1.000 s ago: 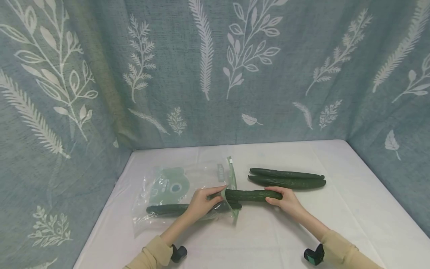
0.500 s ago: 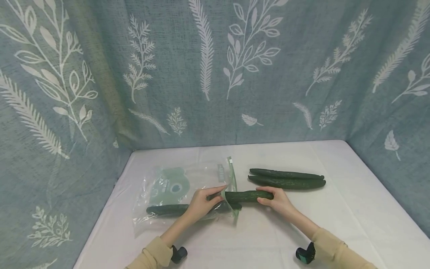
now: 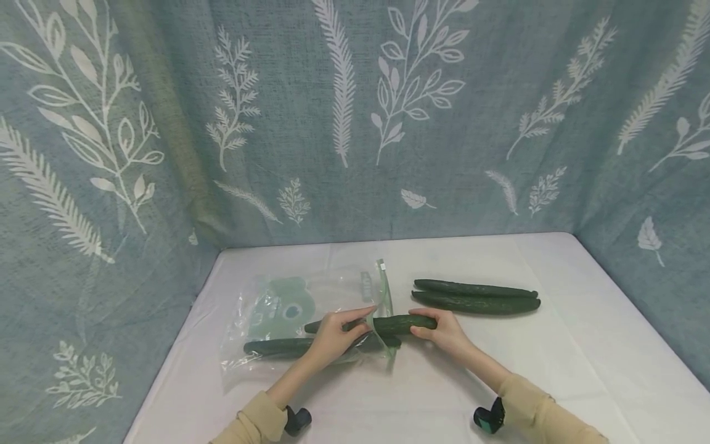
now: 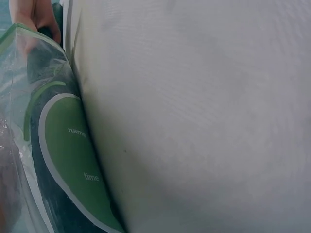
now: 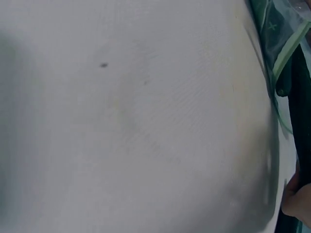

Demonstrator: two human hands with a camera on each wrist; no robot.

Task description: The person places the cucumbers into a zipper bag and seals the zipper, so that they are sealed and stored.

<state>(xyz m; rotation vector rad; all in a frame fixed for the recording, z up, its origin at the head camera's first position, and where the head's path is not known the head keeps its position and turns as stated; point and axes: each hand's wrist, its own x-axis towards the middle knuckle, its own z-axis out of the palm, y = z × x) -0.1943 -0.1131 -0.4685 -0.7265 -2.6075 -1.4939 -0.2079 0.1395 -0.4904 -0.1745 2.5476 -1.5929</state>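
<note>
A clear zip bag (image 3: 333, 283) with a green print lies on the left of the table, its green-edged mouth facing right. My left hand (image 3: 336, 335) pinches the bag at the mouth. My right hand (image 3: 444, 333) grips the right end of a cucumber (image 3: 396, 324), whose far part is inside the bag, under the film. Another cucumber (image 3: 277, 347) lies in the bag nearer me, its tip at the opening. In the right wrist view the right hand (image 5: 297, 201) shows at the edge, on the dark cucumber (image 5: 302, 116).
Two more cucumbers (image 3: 477, 296) lie side by side on the white tablecloth (image 3: 444, 394), behind and right of my right hand. A blue-green curtain (image 3: 355, 123) with white leaf prints stands along the back and both sides.
My right hand has moved left, sliding the cucumber deeper into the bag; its front end now shows farther left under the film. My left hand has stayed at the bag mouth.
</note>
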